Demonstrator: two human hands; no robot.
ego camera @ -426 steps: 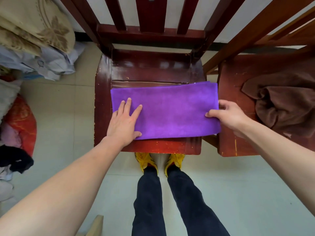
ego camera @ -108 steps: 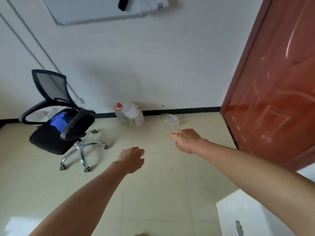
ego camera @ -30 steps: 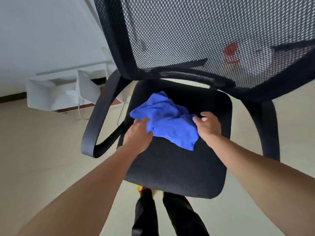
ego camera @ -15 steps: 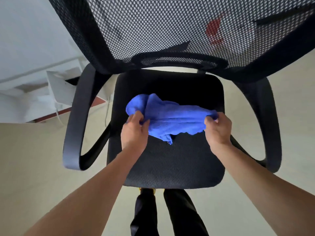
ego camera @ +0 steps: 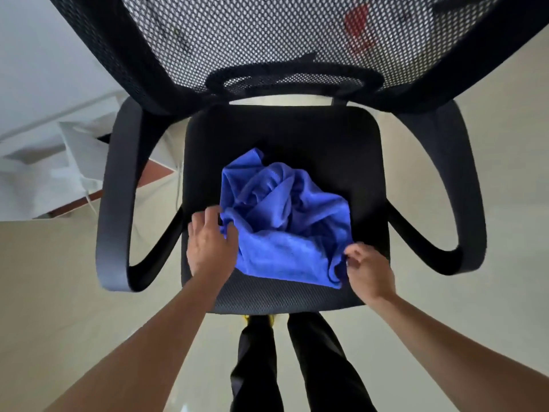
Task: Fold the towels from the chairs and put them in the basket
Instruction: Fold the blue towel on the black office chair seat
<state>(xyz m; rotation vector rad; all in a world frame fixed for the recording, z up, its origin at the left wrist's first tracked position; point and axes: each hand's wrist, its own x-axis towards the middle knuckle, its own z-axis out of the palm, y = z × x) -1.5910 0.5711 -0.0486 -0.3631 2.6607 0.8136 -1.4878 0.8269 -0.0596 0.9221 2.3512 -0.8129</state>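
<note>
A crumpled blue towel (ego camera: 279, 227) lies on the seat of a black mesh office chair (ego camera: 350, 162). My left hand (ego camera: 209, 242) grips the towel's near left edge with curled fingers. My right hand (ego camera: 368, 270) pinches the towel's near right corner at the seat's front. The far part of the towel is bunched in folds. No basket is in view.
The chair's mesh backrest (ego camera: 267, 40) fills the top, and its armrests (ego camera: 116, 203) curve out on both sides. A white box-like thing (ego camera: 74, 156) stands on the floor to the left. My legs are below the seat.
Both hands have drawn the towel toward the seat's front edge and spread its near edge wider. Earlier I folded a purple towel on a wooden chair, then walked to this chair.
</note>
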